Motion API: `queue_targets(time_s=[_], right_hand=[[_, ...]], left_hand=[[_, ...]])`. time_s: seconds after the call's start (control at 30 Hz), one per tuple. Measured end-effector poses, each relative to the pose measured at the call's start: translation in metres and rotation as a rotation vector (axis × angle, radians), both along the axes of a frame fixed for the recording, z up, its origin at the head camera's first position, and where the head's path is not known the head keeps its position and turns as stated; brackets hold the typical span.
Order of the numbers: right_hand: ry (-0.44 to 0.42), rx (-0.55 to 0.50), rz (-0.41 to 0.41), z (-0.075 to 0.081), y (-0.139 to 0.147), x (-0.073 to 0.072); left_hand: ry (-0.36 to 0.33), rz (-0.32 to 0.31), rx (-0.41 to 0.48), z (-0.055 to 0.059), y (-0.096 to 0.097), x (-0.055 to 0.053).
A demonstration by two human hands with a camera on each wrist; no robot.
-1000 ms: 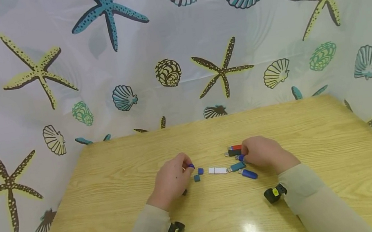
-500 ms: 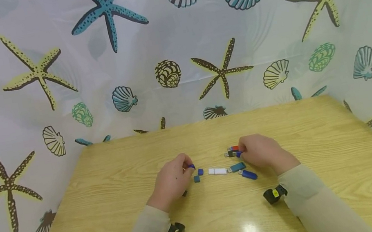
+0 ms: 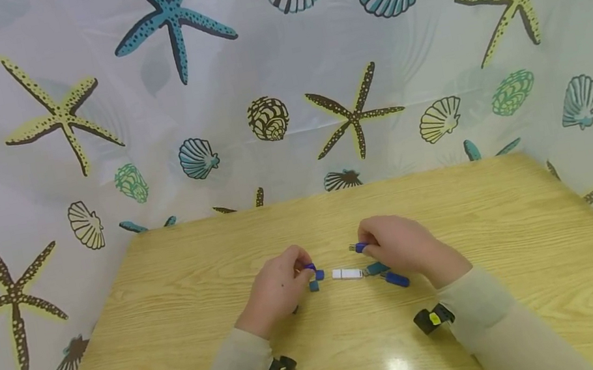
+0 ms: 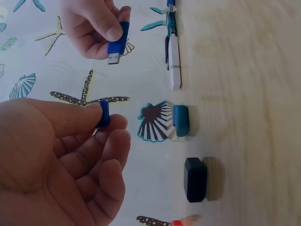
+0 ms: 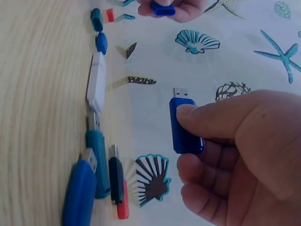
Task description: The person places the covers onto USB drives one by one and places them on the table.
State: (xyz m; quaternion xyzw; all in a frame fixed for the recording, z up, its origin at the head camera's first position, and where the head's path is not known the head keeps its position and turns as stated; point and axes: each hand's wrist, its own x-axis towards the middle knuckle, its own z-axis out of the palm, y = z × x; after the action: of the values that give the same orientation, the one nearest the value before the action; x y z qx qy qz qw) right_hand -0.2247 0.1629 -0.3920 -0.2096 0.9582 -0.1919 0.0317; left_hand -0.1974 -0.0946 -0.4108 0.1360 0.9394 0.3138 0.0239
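Observation:
My left hand (image 3: 279, 287) pinches a small blue cap (image 4: 104, 114) between thumb and index finger, above the table. To its right, my right hand (image 3: 402, 245) holds a blue USB stick (image 5: 182, 125) between thumb and curled fingers. The stick's bare metal plug (image 5: 180, 92) points toward the left hand. A second blue cap (image 3: 320, 275) and a teal cap (image 3: 314, 286) lie by the left fingertips. In the left wrist view a black cap (image 4: 195, 180) stands under that hand. Below the right hand lie a teal USB stick (image 3: 375, 269) and another blue USB stick (image 3: 396, 279), both uncapped.
A capped white USB stick (image 3: 348, 274) lies between the hands. Black (image 5: 115, 179) and red (image 5: 123, 202) USB sticks lie side by side, hidden by the right hand in the head view. A red cap (image 5: 110, 15) shows near the teal one. Patterned cloth (image 3: 223, 105) surrounds the wooden table (image 3: 195, 249).
My right hand has moved left with the blue USB stick, from beside the red and black sticks toward my left hand. The left hand has shifted only slightly, still pinching the blue cap.

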Motion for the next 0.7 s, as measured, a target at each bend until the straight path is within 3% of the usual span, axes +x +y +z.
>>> queue_targets(time_s=[0.33,0.7], right_hand=[[0.055,-0.075,0.098,0.012,-0.018,0.012],[0.069,-0.078,0.164,0.009,-0.031,0.021]], left_hand=[[-0.050,-0.022,0.042,0.002,0.005,0.001],[-0.039,-0.093,0.064,0.002,0.006,0.003]])
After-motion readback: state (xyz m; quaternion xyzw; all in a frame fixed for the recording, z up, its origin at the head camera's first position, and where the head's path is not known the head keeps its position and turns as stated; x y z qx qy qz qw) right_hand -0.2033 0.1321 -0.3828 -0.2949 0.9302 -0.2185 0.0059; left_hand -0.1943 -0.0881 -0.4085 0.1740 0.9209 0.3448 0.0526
